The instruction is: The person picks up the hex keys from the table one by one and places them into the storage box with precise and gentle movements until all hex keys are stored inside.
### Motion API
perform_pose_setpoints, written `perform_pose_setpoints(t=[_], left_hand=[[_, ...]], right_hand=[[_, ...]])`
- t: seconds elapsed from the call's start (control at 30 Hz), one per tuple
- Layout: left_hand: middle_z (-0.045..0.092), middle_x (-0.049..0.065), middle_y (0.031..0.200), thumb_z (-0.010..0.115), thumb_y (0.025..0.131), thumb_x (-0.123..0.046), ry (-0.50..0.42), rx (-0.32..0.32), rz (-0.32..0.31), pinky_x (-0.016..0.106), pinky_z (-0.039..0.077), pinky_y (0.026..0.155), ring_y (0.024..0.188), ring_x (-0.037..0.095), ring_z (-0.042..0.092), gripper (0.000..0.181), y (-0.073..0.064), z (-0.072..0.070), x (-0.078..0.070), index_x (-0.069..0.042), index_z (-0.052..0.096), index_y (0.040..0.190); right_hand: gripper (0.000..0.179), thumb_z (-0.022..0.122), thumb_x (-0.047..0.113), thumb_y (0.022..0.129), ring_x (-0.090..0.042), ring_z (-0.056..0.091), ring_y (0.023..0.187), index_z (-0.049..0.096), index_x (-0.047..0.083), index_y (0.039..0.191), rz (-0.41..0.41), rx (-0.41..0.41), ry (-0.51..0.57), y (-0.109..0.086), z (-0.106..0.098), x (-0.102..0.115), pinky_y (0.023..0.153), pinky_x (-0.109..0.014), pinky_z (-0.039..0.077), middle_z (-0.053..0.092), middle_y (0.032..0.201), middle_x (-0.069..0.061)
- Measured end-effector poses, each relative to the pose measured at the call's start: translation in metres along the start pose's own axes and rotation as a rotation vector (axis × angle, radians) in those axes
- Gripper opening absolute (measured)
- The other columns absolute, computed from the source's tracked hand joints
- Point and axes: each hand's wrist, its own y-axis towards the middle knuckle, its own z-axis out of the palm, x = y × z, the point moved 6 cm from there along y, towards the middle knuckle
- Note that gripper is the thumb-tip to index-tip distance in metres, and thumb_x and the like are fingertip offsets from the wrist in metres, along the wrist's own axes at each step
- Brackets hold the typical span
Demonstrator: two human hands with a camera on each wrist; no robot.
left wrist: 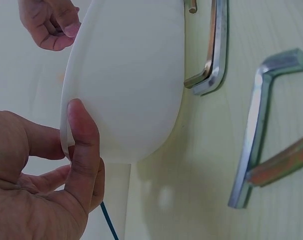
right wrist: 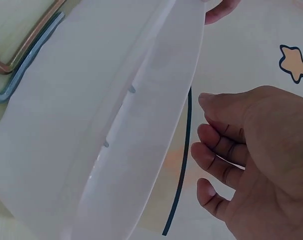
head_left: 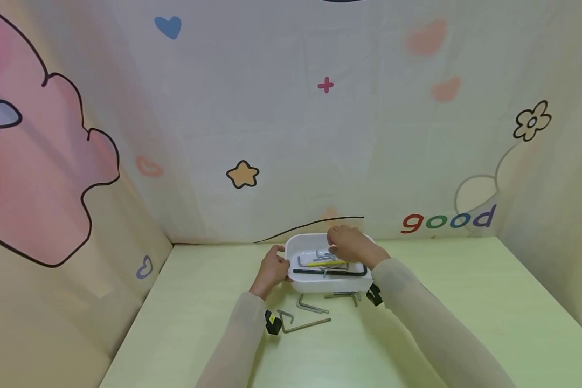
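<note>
A white plastic tub [head_left: 327, 285] stands at the back of the table with several hex keys inside, among them a long black hex key [head_left: 315, 272] and a hex key with a yellow sleeve [head_left: 325, 263]. My left hand [head_left: 271, 268] grips its left end; in the left wrist view, thumb and fingers pinch the rim of the tub [left wrist: 126, 85]. Above the far right part of the tub hovers my right hand [head_left: 351, 245]. The right wrist view shows that hand [right wrist: 261, 145] with loosely bent fingers and nothing between them, apart from the rim.
Several loose hex keys lie on the pale green table [head_left: 194, 323] in front of the tub: a brownish long hex key [head_left: 306, 326], a small silver hex key [head_left: 286, 314], a close pair of hex keys [head_left: 312, 308] and others at the right. A patterned curtain [head_left: 281, 108] rises right behind the tub.
</note>
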Motion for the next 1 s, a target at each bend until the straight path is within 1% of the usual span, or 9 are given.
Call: perform_pose_setpoints(t=[0.13,0.27,0.37,0.43,0.63,0.73,0.9,1.0], left_hand=[[0.055,0.013,0.093,0.049,0.096,-0.002,-0.002,0.001,-0.004,0.033,0.064,0.061,0.062,0.015,0.057,0.044,0.001,-0.001,-0.001,0.001,0.041,0.139],[0.054,0.013,0.094,0.049,0.096,-0.002,-0.007,0.002,-0.006,0.028,0.062,0.057,0.062,0.015,0.057,0.043,0.001,-0.001,-0.002,0.000,0.041,0.138],[0.054,0.013,0.094,0.049,0.096,-0.003,-0.006,0.000,-0.001,0.028,0.063,0.057,0.062,0.015,0.057,0.043,0.001,-0.001,-0.001,0.001,0.041,0.138],[0.055,0.014,0.096,0.049,0.096,-0.003,-0.007,0.000,0.003,0.031,0.064,0.059,0.063,0.015,0.057,0.043,0.002,-0.001,-0.001,0.001,0.041,0.138],[0.057,0.017,0.099,0.049,0.097,-0.002,-0.016,0.004,0.000,0.040,0.065,0.065,0.061,0.015,0.059,0.044,0.000,0.002,-0.001,0.001,0.040,0.139],[0.057,0.017,0.099,0.050,0.096,-0.002,-0.013,0.000,-0.003,0.039,0.065,0.065,0.062,0.015,0.059,0.044,0.000,0.002,-0.001,0.001,0.040,0.140],[0.057,0.017,0.100,0.049,0.097,-0.003,-0.003,0.001,-0.012,0.037,0.065,0.065,0.063,0.016,0.059,0.045,0.001,0.001,0.000,0.000,0.040,0.140],[0.057,0.017,0.100,0.049,0.097,-0.003,-0.007,0.002,-0.017,0.037,0.065,0.065,0.064,0.016,0.059,0.045,0.001,0.001,0.001,0.000,0.040,0.140]], right_hand=[[0.019,0.064,0.023,0.095,-0.026,0.058,0.101,0.062,0.009,0.109,-0.018,-0.021,-0.003,-0.006,-0.003,0.005,0.088,-0.049,0.053,0.063,0.106,-0.005],[0.022,0.065,0.023,0.094,-0.026,0.059,0.103,0.063,0.009,0.112,-0.043,-0.063,-0.015,-0.011,-0.005,0.011,0.088,-0.050,0.053,0.064,0.108,-0.004],[0.024,0.066,0.023,0.093,-0.027,0.059,0.104,0.065,0.009,0.112,-0.075,-0.105,-0.018,-0.016,-0.007,0.017,0.090,-0.053,0.053,0.064,0.108,-0.005],[0.023,0.067,0.023,0.092,-0.027,0.060,0.104,0.066,0.009,0.112,-0.090,-0.130,-0.015,-0.020,-0.008,0.022,0.089,-0.053,0.054,0.065,0.108,-0.005],[0.024,0.068,0.024,0.092,-0.024,0.059,0.104,0.065,0.012,0.112,-0.117,-0.158,-0.014,-0.030,-0.008,0.035,0.087,-0.048,0.054,0.065,0.110,-0.003],[0.024,0.070,0.024,0.091,-0.024,0.060,0.105,0.064,0.012,0.111,-0.139,-0.186,-0.022,-0.037,-0.009,0.040,0.084,-0.046,0.054,0.065,0.110,-0.003],[0.024,0.072,0.025,0.088,-0.022,0.059,0.102,0.065,0.015,0.109,-0.177,-0.234,-0.029,-0.052,-0.008,0.050,0.077,-0.039,0.051,0.065,0.109,-0.001],[0.023,0.073,0.024,0.088,-0.020,0.059,0.098,0.065,0.016,0.107,-0.222,-0.270,-0.027,-0.061,-0.008,0.058,0.074,-0.036,0.049,0.065,0.106,0.000]])
